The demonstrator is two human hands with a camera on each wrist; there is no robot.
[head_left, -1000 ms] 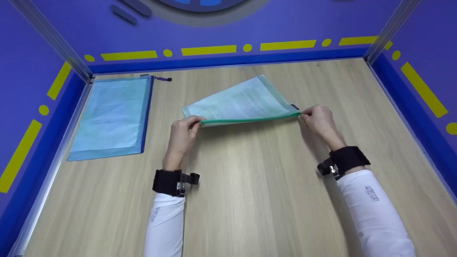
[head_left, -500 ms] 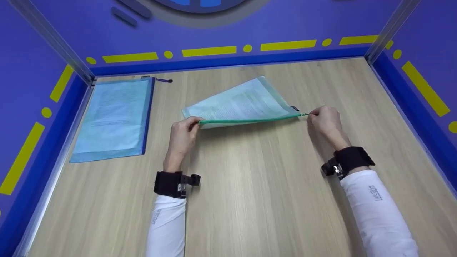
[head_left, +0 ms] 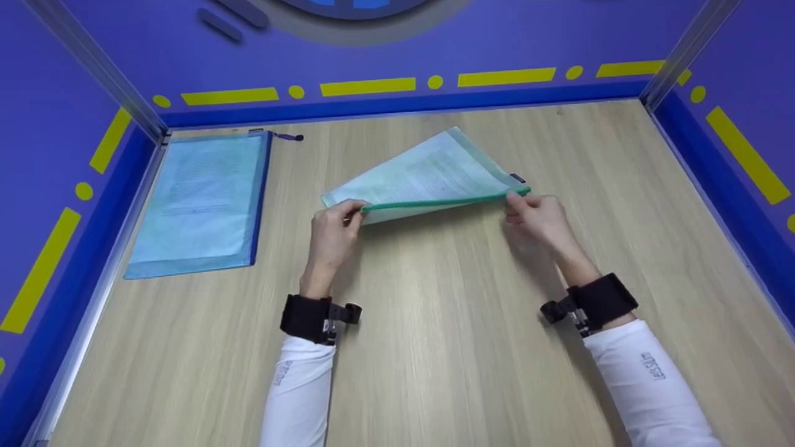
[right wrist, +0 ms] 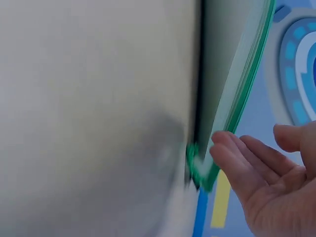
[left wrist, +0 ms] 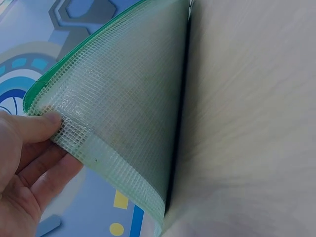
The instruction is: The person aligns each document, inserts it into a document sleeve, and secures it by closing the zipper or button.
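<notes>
A mesh zipper document pouch (head_left: pixel 428 171) with a green zipper edge and a printed sheet inside lies at the table's middle, its near edge lifted. My left hand (head_left: pixel 333 239) pinches the left end of that edge; in the left wrist view the thumb presses the mesh near the corner, with the fingers behind. At the other end is my right hand (head_left: pixel 546 223). The right wrist view shows its fingers fairly straight, fingertips at the zipper edge, and the thumb held apart. A green zipper pull (right wrist: pixel 191 160) hangs by the pouch corner there.
A second zipper pouch (head_left: pixel 202 202), blue-edged with a purple pull (head_left: pixel 289 136), lies flat at the left. Blue-purple panels (head_left: pixel 397 56) wall in the wooden table (head_left: pixel 435 347) at the back and both sides.
My right hand first drew out from the pouch's right corner with the zipper pull, then let go and moved back left under the zipper edge. My left hand keeps its pinch, shifting slightly right.
</notes>
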